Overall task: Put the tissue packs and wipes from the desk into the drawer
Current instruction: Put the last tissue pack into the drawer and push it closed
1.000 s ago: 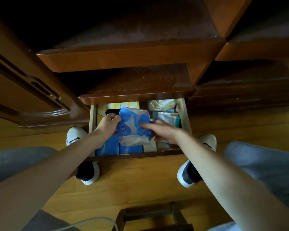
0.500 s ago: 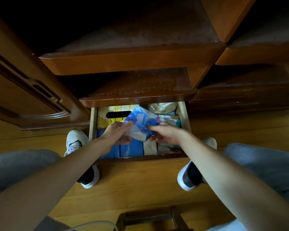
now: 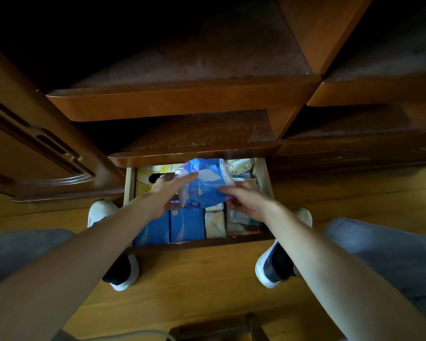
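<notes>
A blue and white tissue pack point(image 3: 203, 185) is held tilted over the open wooden drawer point(image 3: 202, 243). My left hand point(image 3: 169, 193) grips its left side, fingers stretched along the wrapper. My right hand point(image 3: 244, 199) pinches its lower right corner. In the drawer lie blue tissue packs point(image 3: 180, 226) at the front left, a pale pack point(image 3: 214, 223) beside them, a yellow box point(image 3: 146, 179) at the back left and cream packs point(image 3: 239, 168) at the back right.
A shelf edge point(image 3: 194, 155) overhangs the drawer's back. A carved cabinet door point(image 3: 35, 153) stands at the left. My two shoes point(image 3: 118, 274) point(image 3: 272, 269) rest on the wooden floor either side of the drawer. A stool top point(image 3: 217, 328) is at the bottom edge.
Both hands have lifted the blue pack off the packs in the drawer and turned it, carrying it towards the drawer's back. The camera has tilted slightly.
</notes>
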{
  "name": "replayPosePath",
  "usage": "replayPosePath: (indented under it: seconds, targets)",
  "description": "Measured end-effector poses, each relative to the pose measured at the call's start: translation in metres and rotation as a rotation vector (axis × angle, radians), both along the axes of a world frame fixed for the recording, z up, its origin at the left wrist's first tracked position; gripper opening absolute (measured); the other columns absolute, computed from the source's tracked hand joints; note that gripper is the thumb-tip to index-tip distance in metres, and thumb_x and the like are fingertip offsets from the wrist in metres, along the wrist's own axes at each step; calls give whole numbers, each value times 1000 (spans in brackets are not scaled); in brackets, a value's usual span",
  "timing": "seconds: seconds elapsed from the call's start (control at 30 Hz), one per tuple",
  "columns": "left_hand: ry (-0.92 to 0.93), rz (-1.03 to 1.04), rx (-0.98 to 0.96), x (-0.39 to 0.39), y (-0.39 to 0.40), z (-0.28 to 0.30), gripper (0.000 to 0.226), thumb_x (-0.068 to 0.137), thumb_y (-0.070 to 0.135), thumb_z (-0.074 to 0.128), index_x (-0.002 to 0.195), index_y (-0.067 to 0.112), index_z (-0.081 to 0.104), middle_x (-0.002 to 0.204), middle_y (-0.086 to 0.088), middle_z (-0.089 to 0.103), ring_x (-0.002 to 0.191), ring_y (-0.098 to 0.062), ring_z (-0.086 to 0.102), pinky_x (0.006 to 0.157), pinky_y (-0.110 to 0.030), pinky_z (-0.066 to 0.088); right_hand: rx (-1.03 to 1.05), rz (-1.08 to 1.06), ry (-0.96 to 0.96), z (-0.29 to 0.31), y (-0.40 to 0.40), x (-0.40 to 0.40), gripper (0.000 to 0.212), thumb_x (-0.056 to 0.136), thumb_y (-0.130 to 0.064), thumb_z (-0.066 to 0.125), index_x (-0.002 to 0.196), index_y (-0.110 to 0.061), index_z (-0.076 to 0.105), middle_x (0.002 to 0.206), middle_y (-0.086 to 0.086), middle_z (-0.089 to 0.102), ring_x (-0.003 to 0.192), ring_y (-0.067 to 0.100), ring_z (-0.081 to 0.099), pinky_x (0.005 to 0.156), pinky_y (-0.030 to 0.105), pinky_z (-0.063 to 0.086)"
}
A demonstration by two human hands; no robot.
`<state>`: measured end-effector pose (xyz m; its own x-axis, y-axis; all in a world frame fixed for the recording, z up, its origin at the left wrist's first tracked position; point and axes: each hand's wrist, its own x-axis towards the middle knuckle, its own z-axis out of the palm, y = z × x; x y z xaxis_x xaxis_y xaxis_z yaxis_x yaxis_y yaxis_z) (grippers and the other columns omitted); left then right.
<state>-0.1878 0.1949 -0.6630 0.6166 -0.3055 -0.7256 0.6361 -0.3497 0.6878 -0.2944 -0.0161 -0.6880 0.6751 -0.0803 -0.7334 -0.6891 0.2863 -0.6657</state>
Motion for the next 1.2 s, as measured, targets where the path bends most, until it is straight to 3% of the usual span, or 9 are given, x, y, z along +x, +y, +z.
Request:
replayPosePath:
  seconds: [0.1,0.2,0.27,0.47,0.57,0.7,0.87,1.1,1.2]
  targets:
    - [64,-63,49,-15,-8,-7,48,70,28,90,106,14,61,104,-11,70,83,-22,76,68,-36,63,-1,-157,-22,0,4,0,28,88,-27,81,107,-10,72,88,7,66,68,9,61,60,19,51]
    - [97,-3,19,-22,-17,-10,38,81,9,80,112,2,60,108,-14,70,79,-17,76,65,-30,61,180,-218,12,-3,7,-11,29,87,-31,83,102,-9,71,92,12,72,85,20,72,72,28,60]
    - [121,-37,13,-25,-21,-13,37,83,11,79,112,-1,60,109,-15,71,80,-17,76,68,-30,62,255,-218,28,-7,11,-18,36,89,-24,81,120,-9,70,108,13,77,97,26,76,82,33,63]
    - [-64,-34,187,-18,-17,-20,37,88,33,69,113,6,67,87,-6,71,72,-17,70,75,-37,61,192,-406,136,-24,4,-13,30,95,-9,72,123,-6,62,96,15,78,76,23,78,59,29,64]
    - [-435,-204,449,-9,-5,-21,38,90,35,60,125,18,60,110,-1,69,77,-17,68,59,-29,57,133,-423,158,-30,-6,3,29,95,-8,72,122,-6,61,106,18,73,66,22,78,51,27,61]
    - [-940,-608,683,-4,18,-40,47,90,34,60,134,20,59,143,0,49,134,-24,39,104,-42,41,48,-421,190,-41,-14,22,20,96,-15,72,112,-10,61,98,13,74,60,16,77,42,19,53]
    - [-827,-841,716,-6,28,-54,64,91,40,62,149,24,39,161,-3,24,148,-27,17,114,-50,29,11,-399,196,-51,-13,45,15,96,-24,74,103,-14,64,83,2,67,52,5,69,37,13,41]
    - [-828,-819,695,-1,27,-59,62,89,37,65,145,25,41,156,0,28,146,-25,20,112,-48,32,88,-546,147,-58,-29,72,16,93,-21,77,92,-11,65,58,-1,57,45,2,49,37,12,33]
    - [-836,-804,685,2,28,-61,59,89,37,66,143,27,44,153,1,32,144,-24,22,111,-47,33,164,-699,120,-58,-37,75,15,90,-10,79,88,-6,64,71,5,62,53,5,58,43,12,43]
